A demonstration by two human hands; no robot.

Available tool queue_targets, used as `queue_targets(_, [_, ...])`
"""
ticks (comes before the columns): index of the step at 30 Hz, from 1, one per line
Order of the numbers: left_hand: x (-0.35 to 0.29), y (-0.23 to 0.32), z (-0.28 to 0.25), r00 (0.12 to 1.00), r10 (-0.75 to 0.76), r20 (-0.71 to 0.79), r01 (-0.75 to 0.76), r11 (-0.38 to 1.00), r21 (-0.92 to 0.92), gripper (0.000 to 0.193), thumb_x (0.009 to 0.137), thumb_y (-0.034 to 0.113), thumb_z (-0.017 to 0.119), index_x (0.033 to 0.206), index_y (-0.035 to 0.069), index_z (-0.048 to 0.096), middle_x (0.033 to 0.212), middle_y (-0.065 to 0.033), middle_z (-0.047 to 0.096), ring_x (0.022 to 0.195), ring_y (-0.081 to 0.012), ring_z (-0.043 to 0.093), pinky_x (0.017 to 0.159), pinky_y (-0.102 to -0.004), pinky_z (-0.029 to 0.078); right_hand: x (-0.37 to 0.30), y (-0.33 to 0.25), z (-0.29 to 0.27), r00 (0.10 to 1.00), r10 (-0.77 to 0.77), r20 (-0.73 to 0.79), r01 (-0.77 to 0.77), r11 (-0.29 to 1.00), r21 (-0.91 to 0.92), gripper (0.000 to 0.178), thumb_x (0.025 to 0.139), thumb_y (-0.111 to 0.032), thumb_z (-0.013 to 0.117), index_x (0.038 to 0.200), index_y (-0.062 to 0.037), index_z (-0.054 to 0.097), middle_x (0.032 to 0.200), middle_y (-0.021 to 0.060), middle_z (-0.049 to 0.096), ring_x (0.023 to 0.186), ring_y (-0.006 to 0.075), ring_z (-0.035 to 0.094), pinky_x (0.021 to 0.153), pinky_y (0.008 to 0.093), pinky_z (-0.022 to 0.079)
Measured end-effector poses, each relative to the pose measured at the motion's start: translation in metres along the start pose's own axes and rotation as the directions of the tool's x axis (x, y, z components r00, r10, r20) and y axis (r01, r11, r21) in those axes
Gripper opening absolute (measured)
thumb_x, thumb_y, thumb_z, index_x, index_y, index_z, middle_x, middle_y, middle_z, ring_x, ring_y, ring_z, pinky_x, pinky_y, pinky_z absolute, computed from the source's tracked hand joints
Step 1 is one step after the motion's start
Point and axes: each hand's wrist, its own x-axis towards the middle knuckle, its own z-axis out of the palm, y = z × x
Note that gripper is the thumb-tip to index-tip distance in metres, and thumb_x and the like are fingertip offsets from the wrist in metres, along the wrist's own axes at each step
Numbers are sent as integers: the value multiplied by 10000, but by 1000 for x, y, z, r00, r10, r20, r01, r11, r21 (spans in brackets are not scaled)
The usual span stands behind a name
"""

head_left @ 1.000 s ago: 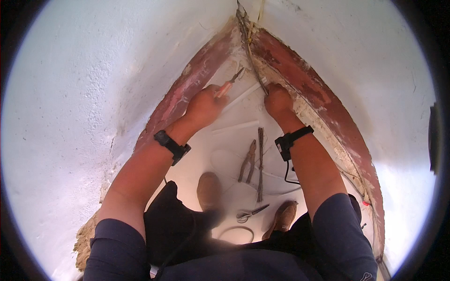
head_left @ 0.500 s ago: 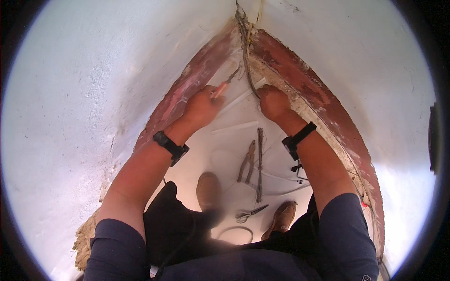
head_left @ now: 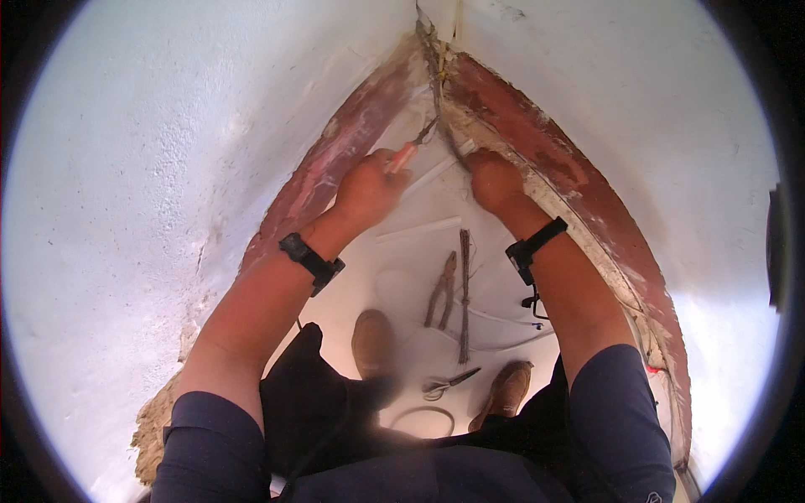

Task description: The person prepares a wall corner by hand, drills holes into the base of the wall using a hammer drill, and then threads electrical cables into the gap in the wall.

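My left hand (head_left: 369,191) is closed around the orange handle of a thin dark hook-tipped tool (head_left: 403,157). The tool's tip meets a dark cable bundle (head_left: 444,126) that runs down from the corner. My right hand (head_left: 495,178) grips the lower end of this bundle, its fingers wrapped round it and partly hidden. Below the hands, a pair of pliers (head_left: 443,289) lies beside a tied bunch of thin wires (head_left: 464,293) on the pale floor. Scissors (head_left: 449,384) rest nearer, between my shoes.
White walls (head_left: 168,168) close in on both sides and meet at the far corner. Reddish-brown bands (head_left: 537,134) edge the floor. White strips (head_left: 419,228) lie under my arms. A thin pale tube (head_left: 503,342) curves near my right shoe (head_left: 507,390).
The tool in my left hand has moved slightly right, bringing its tip from beside the cable bundle onto it. My right hand has shifted a little to the right, still holding the bundle.
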Motion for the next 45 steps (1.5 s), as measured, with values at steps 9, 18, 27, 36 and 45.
queue_targets(9, [3,-20,9,993,97,-62,-96,995,14,382,868,320,601,1126,39,601,967,-241,660,888,-391,649,773,-451,504,-25,33,-10,896,440,-54,-437,897,67,287,862,-159,536,1129,-72,592,1070,217,649,987,400,637,837,488,521])
queue_targets(18, [15,-8,14,998,36,53,-41,994,98,431,888,318,609,1184,5,582,1027,-261,652,956,-399,641,835,-434,499,-41,39,-18,807,583,-92,-541,794,277,364,892,-266,545,1169,-30,556,1081,255,654,1005,441,622,862,512,501])
queue_targets(27, [48,15,31,995,29,95,-32,999,30,400,885,292,516,1123,-28,551,984,-282,641,946,-436,618,824,-494,469,-66,35,-3,854,491,-169,-496,868,16,549,871,-277,588,1355,-44,474,1306,214,543,1198,373,526,1015,464,427])
queue_targets(36, [74,63,31,998,17,66,-7,989,-150,388,918,322,502,961,-42,627,951,-275,648,924,-450,609,793,-479,474,-73,35,5,861,466,-206,-446,884,136,570,858,-289,591,1397,-138,481,1323,174,525,1243,353,473,1032,446,416])
queue_targets(45, [76,45,34,998,-17,58,24,992,-124,384,922,329,510,1023,-22,631,980,-269,655,953,-438,615,815,-473,479,-70,28,10,842,505,-188,-502,862,68,571,856,-308,594,1407,-208,483,1313,123,471,1225,324,450,1027,464,398])
